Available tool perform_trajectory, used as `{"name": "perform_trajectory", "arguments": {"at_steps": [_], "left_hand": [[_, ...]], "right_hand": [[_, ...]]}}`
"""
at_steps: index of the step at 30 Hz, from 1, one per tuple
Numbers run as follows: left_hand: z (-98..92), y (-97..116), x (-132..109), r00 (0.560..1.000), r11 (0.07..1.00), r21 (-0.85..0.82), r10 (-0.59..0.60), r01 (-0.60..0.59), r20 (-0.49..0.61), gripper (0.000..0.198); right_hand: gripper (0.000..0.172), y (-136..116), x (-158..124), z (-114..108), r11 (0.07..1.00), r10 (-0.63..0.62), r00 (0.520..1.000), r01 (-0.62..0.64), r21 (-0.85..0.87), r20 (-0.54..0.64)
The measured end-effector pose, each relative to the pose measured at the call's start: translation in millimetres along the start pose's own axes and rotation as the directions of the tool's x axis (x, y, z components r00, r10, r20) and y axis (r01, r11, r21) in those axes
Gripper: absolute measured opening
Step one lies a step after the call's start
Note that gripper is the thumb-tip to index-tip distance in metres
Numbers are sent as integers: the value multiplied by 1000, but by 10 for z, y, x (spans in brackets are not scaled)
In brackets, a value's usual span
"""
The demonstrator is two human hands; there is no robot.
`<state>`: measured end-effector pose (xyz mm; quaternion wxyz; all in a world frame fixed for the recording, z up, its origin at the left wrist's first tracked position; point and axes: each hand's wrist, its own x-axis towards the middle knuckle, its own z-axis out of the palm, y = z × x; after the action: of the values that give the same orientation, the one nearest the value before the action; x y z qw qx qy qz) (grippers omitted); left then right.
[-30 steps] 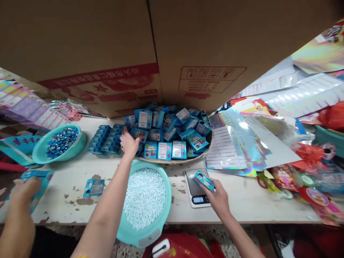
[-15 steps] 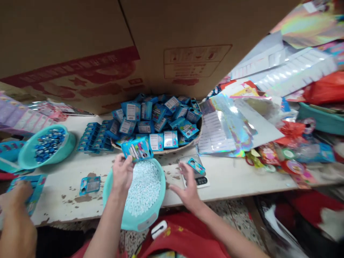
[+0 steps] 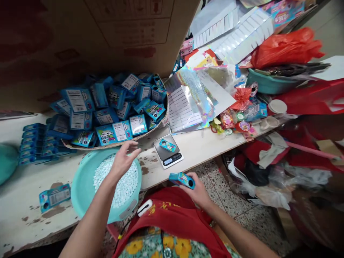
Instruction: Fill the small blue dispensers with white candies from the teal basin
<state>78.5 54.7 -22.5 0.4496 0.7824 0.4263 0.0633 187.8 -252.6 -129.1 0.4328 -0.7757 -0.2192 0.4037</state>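
At the far side, a large cardboard carton (image 3: 134, 36) is stood. Just nearer, a shallow tray (image 3: 164, 122) is piled with blue boxes (image 3: 106, 134). Nearer still, a teal basin (image 3: 77, 188) is stocked with white pellets (image 3: 125, 188). To its right, a digital scale (image 3: 161, 153) is loaded with one small box (image 3: 168, 145). Above the basin, the left hand (image 3: 122, 158) is held empty, fingers loosely parted. By the right hand (image 3: 198, 191), a blue box (image 3: 178, 178) is gripped near the scale. Handling is judged unfinished, many pellets being left; which boxes are filled cannot be told.

Cardboard box (image 3: 129, 32) cut off above, teal bowl (image 3: 6, 161) cropped left, scale readout (image 3: 168, 162) too small to read
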Motion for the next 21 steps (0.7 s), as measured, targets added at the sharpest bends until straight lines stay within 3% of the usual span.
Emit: {"name": "perform_trajectory", "arguments": {"at_steps": [3,7,11,13,16,18,21], "left_hand": [[301,142,275,970,966,178,152,-186,189,34],[604,163,493,885,850,304,331,-431,328,45],[776,136,562,830,769,383,330,-512,450,66],[857,100,577,820,735,420,325,-532,471,71],[969,-19,610,803,719,413,348,-559,483,56],[1010,-128,620,813,759,370,346,-536,468,40],[970,-267,541,859,835,270,384,-480,340,34]], "right_hand": [[42,278,-94,-156,992,123,990,-120,41,-75],[46,354,-92,-223,980,188,969,-174,95,-161],[49,293,-56,-174,977,197,966,-178,118,-166],[50,267,-42,-136,980,173,972,-154,124,-162],[52,258,50,-103,988,143,961,-126,84,-237],[55,286,211,-115,992,127,913,-121,39,-388],[60,366,585,-181,992,106,804,-126,6,-586]]}}
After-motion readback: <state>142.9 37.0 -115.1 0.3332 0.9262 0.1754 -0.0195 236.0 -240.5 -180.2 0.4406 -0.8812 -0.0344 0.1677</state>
